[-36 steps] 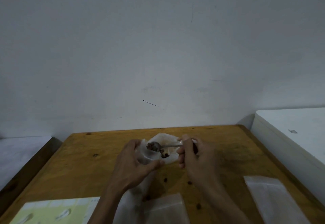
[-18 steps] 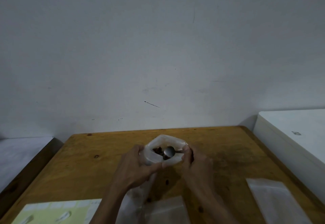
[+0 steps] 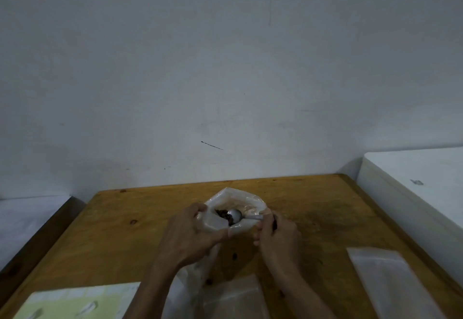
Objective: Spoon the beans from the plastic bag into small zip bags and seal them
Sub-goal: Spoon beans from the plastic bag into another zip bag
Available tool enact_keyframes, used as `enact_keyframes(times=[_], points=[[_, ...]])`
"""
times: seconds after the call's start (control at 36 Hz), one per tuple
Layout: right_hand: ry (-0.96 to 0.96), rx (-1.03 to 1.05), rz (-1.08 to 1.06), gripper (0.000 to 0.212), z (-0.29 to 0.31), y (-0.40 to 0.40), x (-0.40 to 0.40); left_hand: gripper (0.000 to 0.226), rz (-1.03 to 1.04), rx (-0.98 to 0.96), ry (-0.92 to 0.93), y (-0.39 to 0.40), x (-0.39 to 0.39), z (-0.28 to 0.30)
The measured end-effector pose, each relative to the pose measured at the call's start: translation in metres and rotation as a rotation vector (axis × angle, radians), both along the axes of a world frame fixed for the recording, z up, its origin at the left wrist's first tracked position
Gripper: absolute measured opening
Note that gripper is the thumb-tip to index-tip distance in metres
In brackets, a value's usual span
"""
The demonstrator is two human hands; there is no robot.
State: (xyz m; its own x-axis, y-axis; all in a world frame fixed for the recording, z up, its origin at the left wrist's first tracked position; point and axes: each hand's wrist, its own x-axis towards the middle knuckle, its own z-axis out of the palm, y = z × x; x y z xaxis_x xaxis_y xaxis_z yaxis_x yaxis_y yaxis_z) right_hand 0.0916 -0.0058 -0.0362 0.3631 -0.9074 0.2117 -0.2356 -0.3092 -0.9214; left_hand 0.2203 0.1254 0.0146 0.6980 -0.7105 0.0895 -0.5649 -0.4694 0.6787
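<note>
A clear plastic bag (image 3: 235, 199) stands open-mouthed on the wooden table (image 3: 130, 243), with dark brown beans (image 3: 223, 214) inside. My left hand (image 3: 190, 236) pinches the bag's near left rim and holds the mouth open. My right hand (image 3: 278, 238) grips the handle of a metal spoon (image 3: 235, 214), whose bowl sits inside the bag's mouth against the beans. Two flat small zip bags lie near me: one (image 3: 233, 298) between my forearms, another (image 3: 390, 283) at the right.
A pale yellow-green printed sheet (image 3: 75, 301) lies at the near left corner. A white cabinet top (image 3: 421, 183) borders the table's right side, and a grey wall stands behind. A few loose beans (image 3: 234, 256) dot the table under my hands.
The spoon, held above the bag's mouth with beans a second ago, has dipped down into the bag. My right hand has moved closer to the bag's rim.
</note>
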Motion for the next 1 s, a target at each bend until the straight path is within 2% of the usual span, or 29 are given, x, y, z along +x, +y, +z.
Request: enact_keyframes(times=[0.11, 0.19, 0.22, 0.31, 0.33, 0.44, 0.67, 0.86, 1.0], points=[[-0.019, 0.018, -0.002, 0.026, 0.001, 0.001, 0.0, 0.091, 0.002, 0.06, 0.014, 0.0, 0.003, -0.001], [-0.01, 0.022, -0.002, 0.027, 0.002, 0.002, 0.0, 0.094, 0.034, 0.068, 0.09, -0.003, 0.002, 0.001], [-0.015, 0.037, -0.002, 0.027, 0.001, 0.002, 0.0, 0.09, 0.046, 0.055, 0.104, -0.004, 0.002, 0.001], [-0.038, 0.085, -0.004, 0.028, 0.001, 0.003, -0.001, 0.059, 0.076, 0.04, 0.066, -0.009, 0.001, 0.002], [-0.041, 0.096, -0.003, 0.027, 0.001, 0.004, -0.001, 0.057, 0.082, 0.035, 0.038, -0.01, 0.0, 0.002], [-0.046, 0.118, 0.005, 0.024, 0.007, 0.005, -0.003, 0.082, 0.093, 0.039, -0.096, -0.013, -0.002, 0.007], [-0.011, 0.038, -0.013, 0.032, 0.009, 0.01, -0.004, 0.079, 0.119, 0.094, -0.099, -0.008, 0.003, 0.001], [-0.098, 0.317, -0.03, 0.03, 0.016, 0.01, -0.005, 0.056, 0.146, 0.119, -0.06, -0.008, 0.003, 0.0], [-0.176, 0.475, -0.043, 0.03, 0.024, 0.006, -0.008, 0.081, 0.154, 0.1, -0.019, -0.006, 0.004, -0.003]])
